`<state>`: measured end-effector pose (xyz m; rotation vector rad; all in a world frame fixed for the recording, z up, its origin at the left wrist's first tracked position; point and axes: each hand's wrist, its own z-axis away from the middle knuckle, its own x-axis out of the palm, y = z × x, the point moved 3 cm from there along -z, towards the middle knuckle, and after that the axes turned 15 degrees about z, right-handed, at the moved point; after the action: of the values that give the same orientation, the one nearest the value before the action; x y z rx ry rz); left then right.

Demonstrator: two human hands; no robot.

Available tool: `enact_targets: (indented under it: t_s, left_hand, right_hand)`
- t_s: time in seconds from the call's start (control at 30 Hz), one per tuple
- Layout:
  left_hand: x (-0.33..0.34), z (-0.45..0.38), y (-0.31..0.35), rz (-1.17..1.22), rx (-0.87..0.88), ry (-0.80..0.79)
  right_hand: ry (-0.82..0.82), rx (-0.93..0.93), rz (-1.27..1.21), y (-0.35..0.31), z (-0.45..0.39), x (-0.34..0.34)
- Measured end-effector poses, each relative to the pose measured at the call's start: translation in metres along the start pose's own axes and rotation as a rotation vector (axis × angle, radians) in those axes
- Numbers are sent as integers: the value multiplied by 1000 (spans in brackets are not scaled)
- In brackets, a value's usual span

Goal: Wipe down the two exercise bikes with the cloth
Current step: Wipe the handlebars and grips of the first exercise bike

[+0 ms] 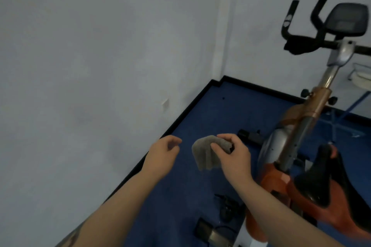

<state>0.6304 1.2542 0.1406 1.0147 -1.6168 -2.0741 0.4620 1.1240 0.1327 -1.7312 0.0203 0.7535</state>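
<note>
A grey cloth [204, 156] hangs bunched in mid-air at the centre of the head view, and my right hand [234, 156] pinches its top between thumb and fingers. My left hand [164, 152] hovers a little to the cloth's left with fingers loosely curled, holding nothing and not touching the cloth. An orange and silver exercise bike [285, 146] stands to the right, with black handlebars [305, 44], a dark console [348, 20] and a black saddle [321, 176]. No second bike is in view.
A pale wall [100, 66] fills the left side and meets the blue floor [230, 110] along a black skirting. The bike's pedal [226, 206] and base bar [212, 232] lie on the floor below my hands. A white object [361, 78] sits at the far right.
</note>
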Motion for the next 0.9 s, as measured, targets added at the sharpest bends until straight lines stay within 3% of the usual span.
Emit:
enact_targets:
  t_s: [0.4,0.63,0.9]
  left_hand:
    - [5,-249,65,-39,252,-416]
    - [97,-326,123,-9,357,-646]
    - [202,-401,185,10,416,-744]
  right_hand:
    - [442,118,0,-46,-162,30]
    - [693,217,48,-26,-230,-11]
    - [832,346,-123,14,-318,-82]
